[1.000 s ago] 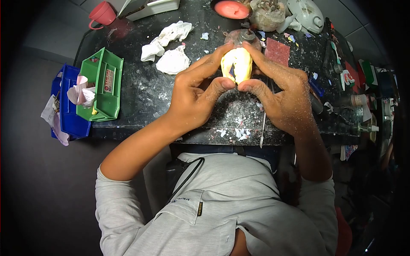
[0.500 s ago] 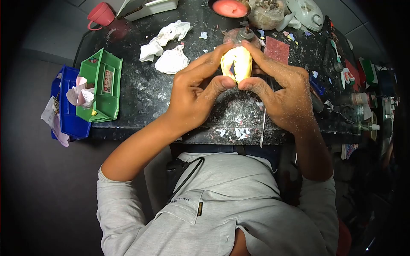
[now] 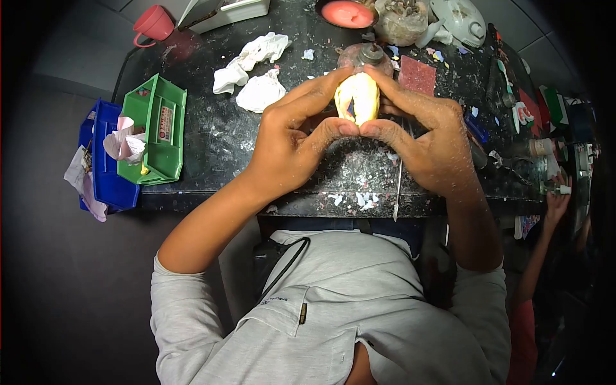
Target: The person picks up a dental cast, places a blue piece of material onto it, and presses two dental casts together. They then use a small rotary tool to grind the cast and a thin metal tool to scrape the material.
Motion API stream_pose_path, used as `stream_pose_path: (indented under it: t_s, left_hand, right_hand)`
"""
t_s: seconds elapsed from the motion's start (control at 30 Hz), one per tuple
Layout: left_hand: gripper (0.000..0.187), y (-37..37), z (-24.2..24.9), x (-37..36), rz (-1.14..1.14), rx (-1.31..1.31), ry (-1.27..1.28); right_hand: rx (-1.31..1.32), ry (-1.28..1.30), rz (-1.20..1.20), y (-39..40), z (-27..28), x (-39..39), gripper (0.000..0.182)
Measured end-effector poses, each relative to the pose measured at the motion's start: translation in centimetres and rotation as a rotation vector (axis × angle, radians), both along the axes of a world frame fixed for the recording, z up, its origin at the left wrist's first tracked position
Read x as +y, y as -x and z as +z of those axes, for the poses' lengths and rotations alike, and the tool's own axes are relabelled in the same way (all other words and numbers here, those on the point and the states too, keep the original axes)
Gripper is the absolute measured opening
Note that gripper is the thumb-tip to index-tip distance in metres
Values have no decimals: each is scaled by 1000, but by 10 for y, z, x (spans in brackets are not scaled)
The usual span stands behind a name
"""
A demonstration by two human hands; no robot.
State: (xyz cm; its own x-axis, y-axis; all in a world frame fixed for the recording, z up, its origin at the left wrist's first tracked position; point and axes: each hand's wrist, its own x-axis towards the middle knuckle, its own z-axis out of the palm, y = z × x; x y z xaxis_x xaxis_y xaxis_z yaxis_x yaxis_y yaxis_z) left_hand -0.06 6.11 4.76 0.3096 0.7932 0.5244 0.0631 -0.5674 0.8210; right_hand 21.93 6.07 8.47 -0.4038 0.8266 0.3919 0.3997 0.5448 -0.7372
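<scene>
A pale yellow dental cast (image 3: 366,96), arch-shaped and brightly lit, is held up over the front half of the bench between both hands. My left hand (image 3: 292,131) is closed on its left side, thumb at the lower edge and index finger at the top. My right hand (image 3: 427,131) grips the other side the same way, so the two thumb tips nearly meet. The other fingers are partly hidden behind. Just beyond the cast stands a round glass burner (image 3: 367,56) with a metal neck. Below my right hand lies a thin metal tool (image 3: 398,189), its upper part hidden.
Green bin (image 3: 170,157) and blue bin (image 3: 115,189) sit at the left edge. Crumpled white tissue (image 3: 260,93), a pink wax sheet (image 3: 417,75) and a bowl of pink material (image 3: 346,14) lie farther back. Another person's hand (image 3: 557,202) is by a white-tipped bottle (image 3: 563,190).
The cast is tilted slightly differently, still between both hands. Another person's hand and arm have come into view at the right. The whole view has shifted a little.
</scene>
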Motion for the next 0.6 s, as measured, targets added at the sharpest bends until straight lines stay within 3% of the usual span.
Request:
stream_pose_path:
  t_s: [0.1,0.17,0.2,0.3,0.37,0.6]
  left_hand:
    - [57,0,5,-1,-36,-62,164]
    - [55,1,6,2,-20,-273,361]
    - [55,7,5,6,-5,-226,377]
    - [62,15,10,13,-104,-285,497]
    - [66,16,12,15,-242,-457,610]
    - [69,16,12,17,-312,-500,663]
  right_hand:
    - [321,336,47,-8,0,2,52]
    - [289,442,71,-23,6,7,51]
    - [255,551,89,-28,9,9,50]
    - [203,601,78,-29,13,9,44]
    - [199,659,72,-28,13,9,43]
    - [98,666,-75,-33,7,9,31]
